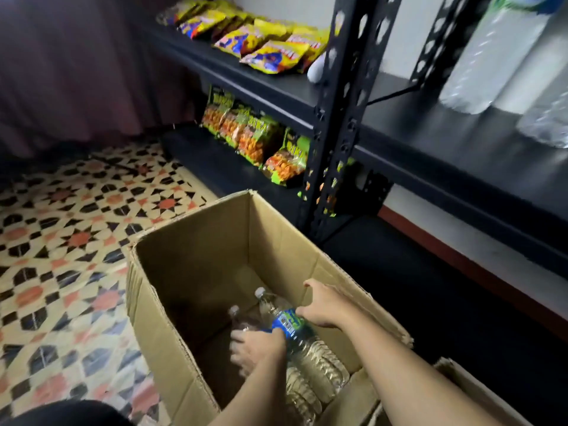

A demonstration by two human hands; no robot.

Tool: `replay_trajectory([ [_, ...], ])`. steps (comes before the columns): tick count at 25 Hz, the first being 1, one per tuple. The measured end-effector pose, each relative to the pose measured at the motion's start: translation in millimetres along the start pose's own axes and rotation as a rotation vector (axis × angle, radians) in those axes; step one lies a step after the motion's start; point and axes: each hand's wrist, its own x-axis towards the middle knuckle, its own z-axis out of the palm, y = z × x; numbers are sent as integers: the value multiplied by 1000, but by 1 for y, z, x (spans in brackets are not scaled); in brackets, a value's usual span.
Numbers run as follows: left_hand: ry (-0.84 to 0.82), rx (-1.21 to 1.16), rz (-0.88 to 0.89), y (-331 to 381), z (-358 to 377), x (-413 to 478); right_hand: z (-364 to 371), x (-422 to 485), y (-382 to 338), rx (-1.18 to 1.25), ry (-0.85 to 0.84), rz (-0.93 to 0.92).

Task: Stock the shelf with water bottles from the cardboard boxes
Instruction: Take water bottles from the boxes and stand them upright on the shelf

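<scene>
An open cardboard box (172,318) stands on the floor in front of me, with water bottles lying inside. My left hand (258,345) reaches deep into the box, its fingers closed over a clear bottle (238,321) with a white cap. A second bottle (307,348) with a blue label lies beside it, against the box's right wall. My right hand (322,305) hovers over that bottle with fingers spread, its thumb touching the label. Several large water bottles (491,63) stand on the black shelf (430,139) at upper right.
Yellow snack bags (267,44) fill the shelf's left section, and green-orange bags (249,133) sit on the level below. A black upright post (338,118) rises just behind the box. A second cardboard box (461,382) is at lower right. Patterned tile floor (67,241) lies to the left.
</scene>
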Motion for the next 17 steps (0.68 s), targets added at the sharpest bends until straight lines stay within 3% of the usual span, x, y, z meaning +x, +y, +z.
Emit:
replay_trajectory([
  [3,-1,-246,-324,-31,34,23,44,48,9,-54,-136,70],
  [5,-33,-309,-434,-45,49,28,75,67,17,-96,-190,103],
  [7,-83,-327,-428,-69,79,49,105,79,25,-138,-202,144],
  [10,64,-333,-456,-123,146,108,131,90,28,-289,-88,150],
  [15,-23,-310,-521,-77,89,81,145,92,22,-403,32,115],
  [17,66,-238,-520,-75,78,82,144,97,25,-324,5,139],
])
